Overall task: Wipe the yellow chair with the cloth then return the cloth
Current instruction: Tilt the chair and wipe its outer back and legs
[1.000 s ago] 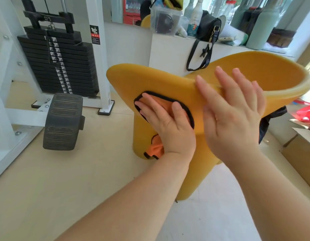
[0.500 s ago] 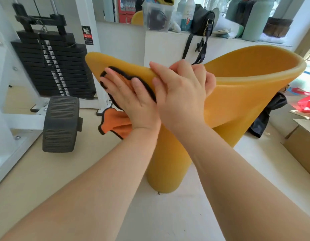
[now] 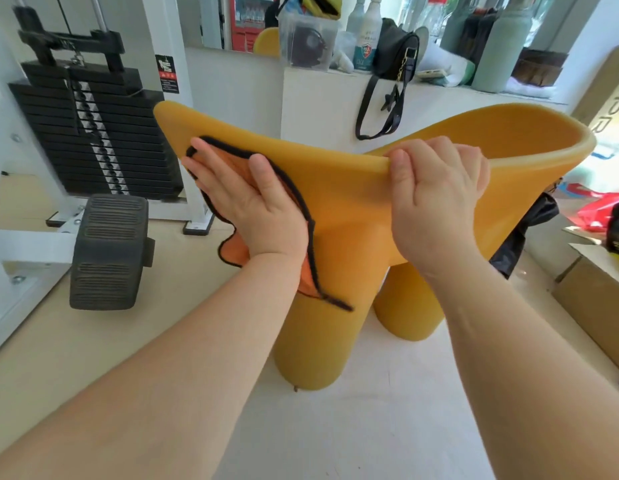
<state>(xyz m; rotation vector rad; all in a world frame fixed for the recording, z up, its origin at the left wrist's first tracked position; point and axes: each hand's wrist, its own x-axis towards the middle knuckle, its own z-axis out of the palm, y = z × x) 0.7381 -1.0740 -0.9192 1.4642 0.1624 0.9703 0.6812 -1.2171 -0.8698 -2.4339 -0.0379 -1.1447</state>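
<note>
Gym floor, weight stack [image 3: 93, 133] past my L hand [image 3: 245, 199]. L hand flat, fingers straight, pressing orange cloth [image 3: 233, 252] on yellow chair [image 3: 353, 206], outer side. R hand [image 3: 436, 202] beside it grips the rim. Prob mid-wipe; rest of chair + cloth return still to do.

a single wide-angle view from the person's head faces forward and down, close above the yellow chair [image 3: 353, 209].

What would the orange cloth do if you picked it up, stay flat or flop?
Probably flop: the cloth sags and folds below the left hand. It likely weighs little, since flat fingers alone pin it against the yellow chair. It might slide off if released.
</note>
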